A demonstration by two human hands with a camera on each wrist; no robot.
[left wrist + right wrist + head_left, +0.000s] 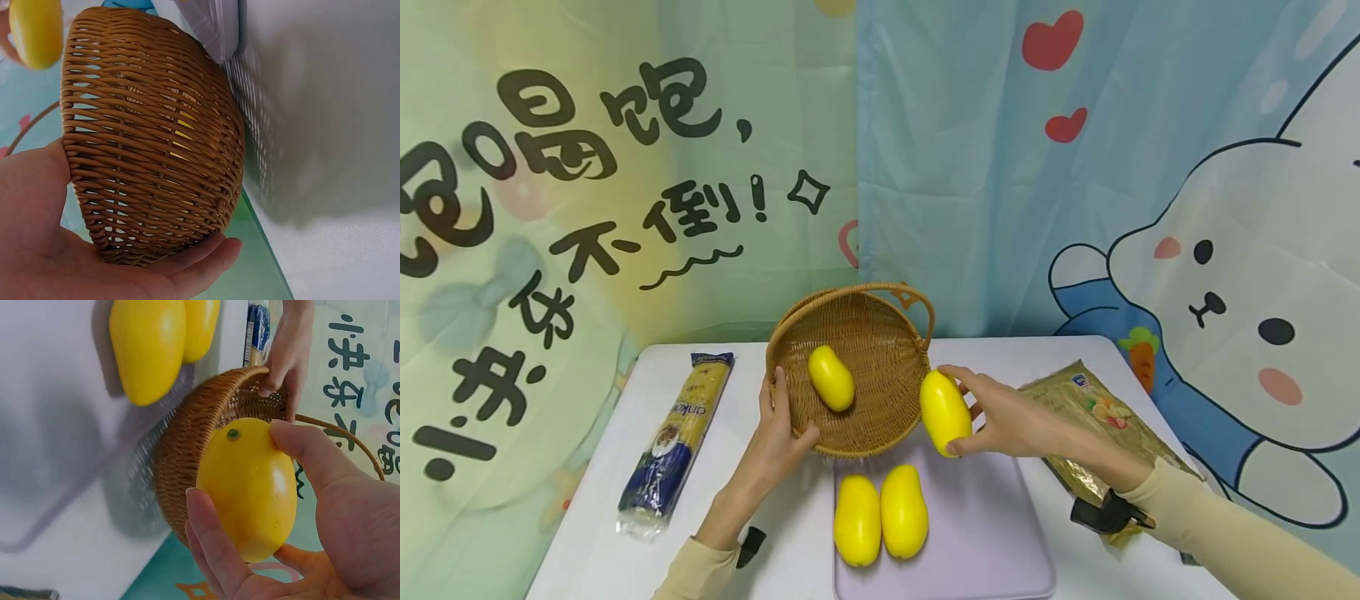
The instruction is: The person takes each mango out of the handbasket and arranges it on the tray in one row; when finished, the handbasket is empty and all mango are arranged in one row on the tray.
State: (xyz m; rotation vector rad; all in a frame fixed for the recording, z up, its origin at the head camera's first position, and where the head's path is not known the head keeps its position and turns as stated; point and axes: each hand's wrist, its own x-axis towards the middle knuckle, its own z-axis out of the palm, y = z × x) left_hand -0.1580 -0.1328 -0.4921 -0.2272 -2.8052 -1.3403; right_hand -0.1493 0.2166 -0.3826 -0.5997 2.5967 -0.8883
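Note:
My left hand (780,429) grips the left side of a brown wicker basket (880,375), thumb at its rim and fingers round the outside. The basket tilts so that its mouth faces me, and one yellow mango (831,379) lies inside. In the left wrist view the woven side of the basket (150,131) hides most of that fruit. To the right of the basket rim, my right hand (1000,412) holds another mango (945,413) between thumb and fingers. Two more mangoes, a left one (857,521) and a right one (904,512), lie side by side on a lilac tray (985,533).
A blue and gold packet (675,442) lies on the white table (602,467) at the left. On the right, a gold bag (1105,408) lies partly beneath my right forearm. A printed curtain (940,167) hangs behind the table.

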